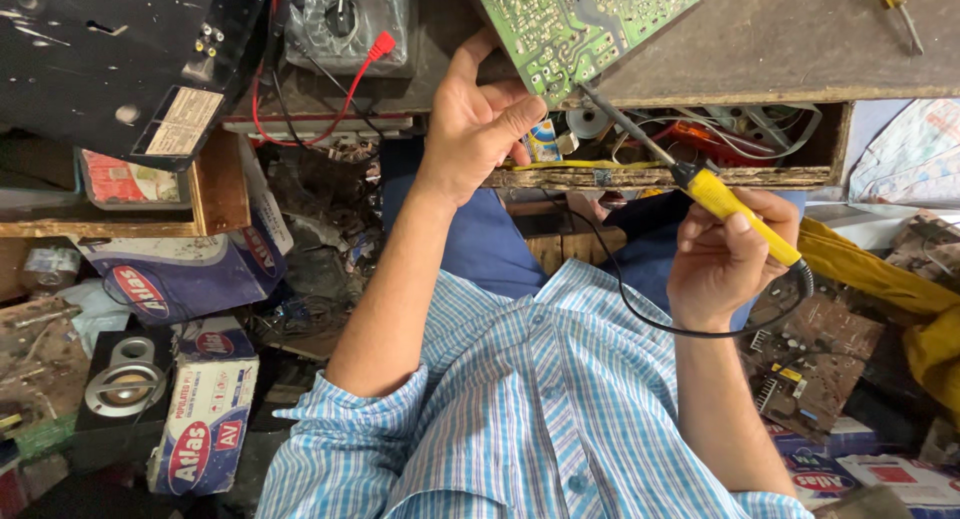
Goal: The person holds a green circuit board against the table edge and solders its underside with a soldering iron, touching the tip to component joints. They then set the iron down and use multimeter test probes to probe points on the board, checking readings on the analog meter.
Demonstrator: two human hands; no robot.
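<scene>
My left hand (480,119) grips the near corner of a green circuit board (580,19), which lies solder side up at the edge of the workbench (780,49). My right hand (725,254) is closed around the yellow handle of a soldering iron (735,209). The iron's metal shaft slants up to the left, and its tip rests at the board's near edge, just right of my left thumb. A black cord (640,309) loops from the handle down across my lap.
A multimeter (345,19) with red and black leads sits at the bench's back left beside a black metal case (110,59). An open drawer (700,144) under the bench holds wires and parts. Cardboard boxes (200,419), a speaker (125,384) and loose boards (815,354) crowd the floor.
</scene>
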